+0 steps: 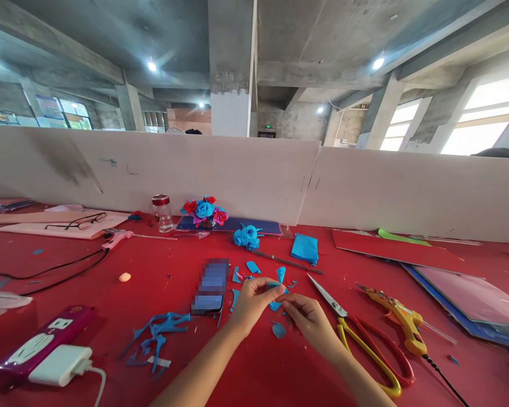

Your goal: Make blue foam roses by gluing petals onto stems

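Near the middle of the red table, my left hand [254,302] pinches a blue paper petal [274,285] between thumb and fingers. A small rolled blue paper cone [281,275] shows just past the fingertips; whether it is joined to the petal I cannot tell. My right hand [309,321] is closed in a pinch right beside the left fingertips, and whatever it grips is too small to make out. Below the hands lies a loose blue petal [279,330]. Beyond them rests a bunch of blue paper flowers [247,237] on a thin stem.
Scissors [365,339] and a yellow glue gun [396,316] lie to the right. A phone [210,287], blue scraps [156,333] and a power strip [42,345] occupy the left. A glass bottle [163,215], paper bouquet [205,211] and folded blue paper [305,249] are farther back.
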The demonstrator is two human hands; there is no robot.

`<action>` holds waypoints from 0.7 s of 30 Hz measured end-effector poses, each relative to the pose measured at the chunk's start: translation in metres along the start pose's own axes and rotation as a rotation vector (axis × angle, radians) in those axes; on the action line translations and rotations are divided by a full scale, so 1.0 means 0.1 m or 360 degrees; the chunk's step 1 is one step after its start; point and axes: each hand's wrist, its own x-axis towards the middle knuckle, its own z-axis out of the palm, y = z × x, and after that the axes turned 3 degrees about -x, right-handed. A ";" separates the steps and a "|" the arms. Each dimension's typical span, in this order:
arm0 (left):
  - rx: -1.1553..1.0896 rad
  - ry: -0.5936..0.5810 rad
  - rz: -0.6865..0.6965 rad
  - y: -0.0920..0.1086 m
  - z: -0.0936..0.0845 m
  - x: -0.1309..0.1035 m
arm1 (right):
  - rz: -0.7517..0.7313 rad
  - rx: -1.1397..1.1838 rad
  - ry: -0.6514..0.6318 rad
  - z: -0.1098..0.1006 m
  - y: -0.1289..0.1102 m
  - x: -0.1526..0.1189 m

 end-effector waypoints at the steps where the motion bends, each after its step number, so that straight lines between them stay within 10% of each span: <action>1: 0.0032 0.0020 0.0008 0.00 0.00 0.00 | 0.0003 0.0003 0.0006 0.00 -0.01 0.00; 21: 0.0097 0.0416 0.0104 -0.01 -0.07 0.04 | 0.0091 0.0142 0.0179 -0.05 0.05 0.02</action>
